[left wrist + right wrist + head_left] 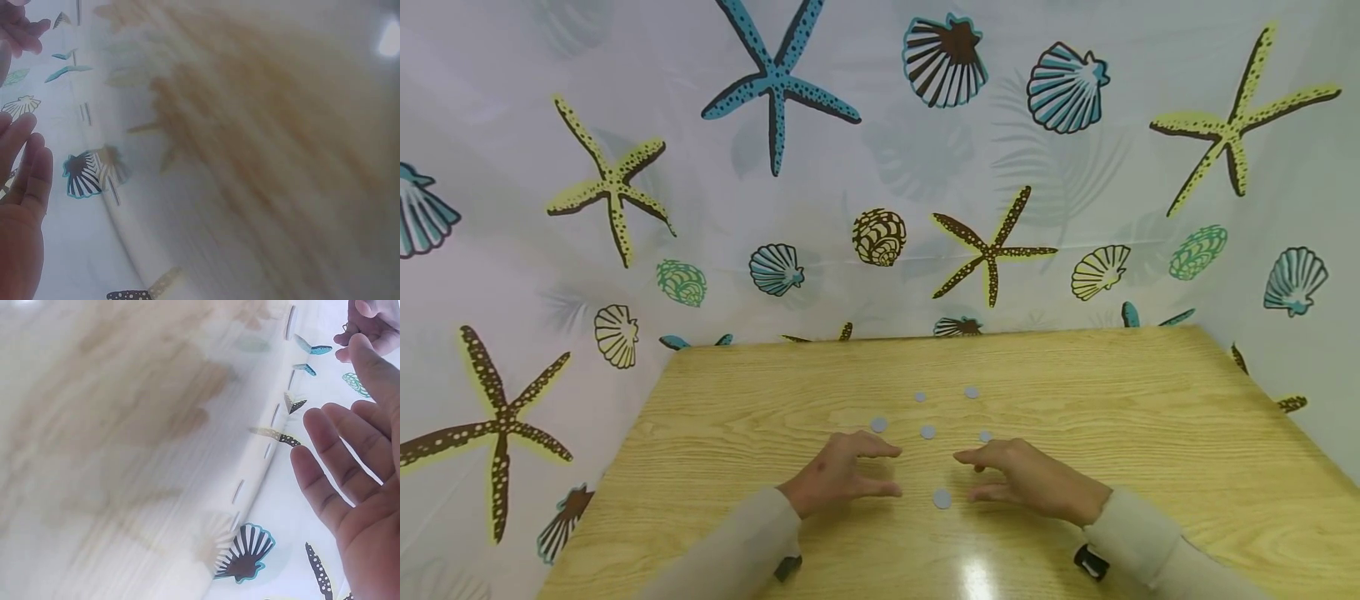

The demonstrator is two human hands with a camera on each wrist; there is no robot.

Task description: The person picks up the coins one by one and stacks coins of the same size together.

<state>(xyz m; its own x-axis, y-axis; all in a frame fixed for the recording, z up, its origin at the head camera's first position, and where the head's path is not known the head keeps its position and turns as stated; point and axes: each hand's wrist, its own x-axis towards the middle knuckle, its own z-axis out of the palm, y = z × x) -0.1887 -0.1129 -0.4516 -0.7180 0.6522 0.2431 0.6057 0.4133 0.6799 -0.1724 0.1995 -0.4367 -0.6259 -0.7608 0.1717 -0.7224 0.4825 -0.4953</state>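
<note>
Since the left hand and right hand are held spread and empty, the front disc is probably best pinched edgewise.

discs: pale grey | table: yellow-brown wood grain | cloth: white, starfish-and-shell print | sleeves: cream

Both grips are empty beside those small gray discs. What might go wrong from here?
1. The front disc lies close to the right grip, so closing in might knock it aside.
2. The leftmost disc is right beside the left grip; a careless sweep could shift it.
3. All six discs look thin and lie flat on the table, so lifting one may be fiddly.
</note>
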